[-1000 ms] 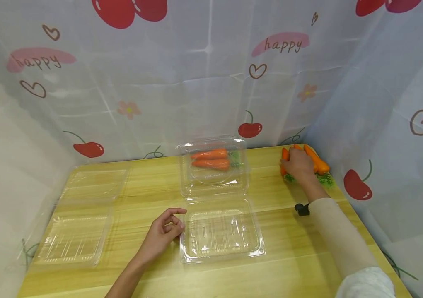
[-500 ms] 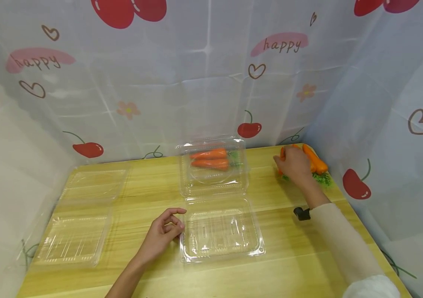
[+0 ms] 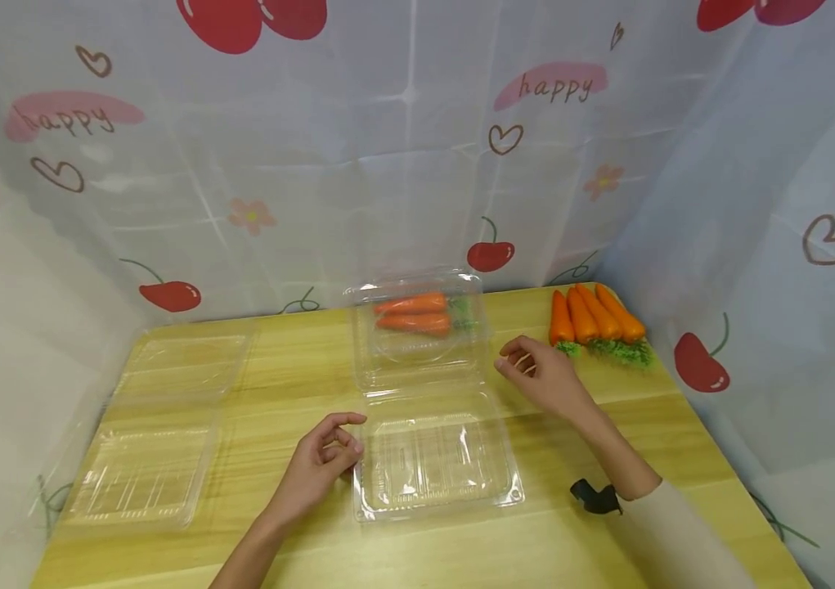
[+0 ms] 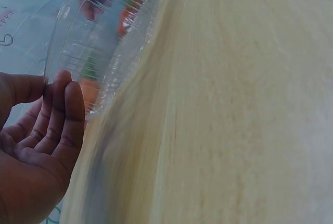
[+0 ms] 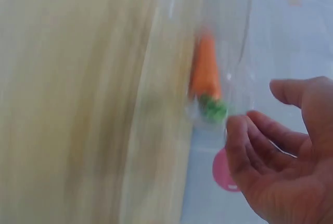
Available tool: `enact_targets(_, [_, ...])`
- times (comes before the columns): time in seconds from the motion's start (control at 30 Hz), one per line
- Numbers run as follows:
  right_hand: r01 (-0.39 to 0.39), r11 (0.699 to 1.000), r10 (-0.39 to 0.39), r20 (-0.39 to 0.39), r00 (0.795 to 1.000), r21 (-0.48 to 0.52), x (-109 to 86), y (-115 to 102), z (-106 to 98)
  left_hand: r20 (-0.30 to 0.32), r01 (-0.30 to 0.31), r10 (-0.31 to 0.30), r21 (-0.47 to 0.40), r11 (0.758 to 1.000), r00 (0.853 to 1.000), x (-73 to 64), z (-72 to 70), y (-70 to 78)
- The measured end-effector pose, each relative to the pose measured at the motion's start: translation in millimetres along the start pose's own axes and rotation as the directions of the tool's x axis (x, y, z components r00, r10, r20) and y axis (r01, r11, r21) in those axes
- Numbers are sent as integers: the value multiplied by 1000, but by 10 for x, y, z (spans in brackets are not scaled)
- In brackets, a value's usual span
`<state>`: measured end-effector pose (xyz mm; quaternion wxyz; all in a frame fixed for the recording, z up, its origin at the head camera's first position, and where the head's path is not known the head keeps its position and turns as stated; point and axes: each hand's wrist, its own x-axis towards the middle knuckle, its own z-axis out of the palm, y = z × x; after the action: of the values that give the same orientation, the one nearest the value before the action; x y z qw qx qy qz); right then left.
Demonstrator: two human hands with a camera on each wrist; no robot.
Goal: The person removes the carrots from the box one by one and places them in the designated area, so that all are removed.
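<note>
"Pale curtain [image 3: 388, 188] behind, printed with cherries, hearts and 'happy', and a wood-grain table [image 3: 295, 360] below it. What's the left hand [image 3: 323, 450] doing?"

"Pinching the left rim of the near half of a clear plastic clamshell container [image 3: 435, 458], thumb and fingers together on the edge. It lies unfolded, the hinge crossing its middle."

"And the right hand [image 3: 540, 376]?"

"Above the table, just right of the container. Fingers bent, thumb apart from them, nothing between. Its wrist wears a black strap [image 3: 597, 496], with a cream sleeve [image 3: 682, 540] behind."

"Where are the carrots?"

"Two orange carrots [image 3: 413, 325] with green tops show through the container's far half, points to the left; whether they lie inside it or behind it, I can't tell. Four more carrots [image 3: 599, 315] sit side by side at the table's far right corner, leaves toward the person."

"Anything on the left?"

"Another clear clamshell [image 3: 141, 466], also unfolded, well apart from both hands' work."
</note>
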<state>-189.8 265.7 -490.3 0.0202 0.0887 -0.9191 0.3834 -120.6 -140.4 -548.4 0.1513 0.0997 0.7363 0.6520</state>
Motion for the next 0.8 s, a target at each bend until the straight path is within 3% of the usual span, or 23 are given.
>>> enact_targets(0.1, [-49, 987, 33, 104, 994, 150, -84, -45, 67, -2, 7, -7, 1, 1000, 1000, -14, -6, 0])
enact_targets(0.2, [-91, 963, 54, 151, 987, 253, -133, -48, 132, -3, 9, -9, 2, 1000, 1000, -28, -13, -4])
enact_targets(0.47, [-101, 921, 30, 191, 981, 377, -161, 11, 243, -6, 1, -1, 3, 1000, 1000, -34, -11, -22])
enact_targets(0.8, [-133, 828, 11, 221, 975, 545, -206, 9, 343, -16, -11, 12, 30, 999, 1000, -95, -73, -7])
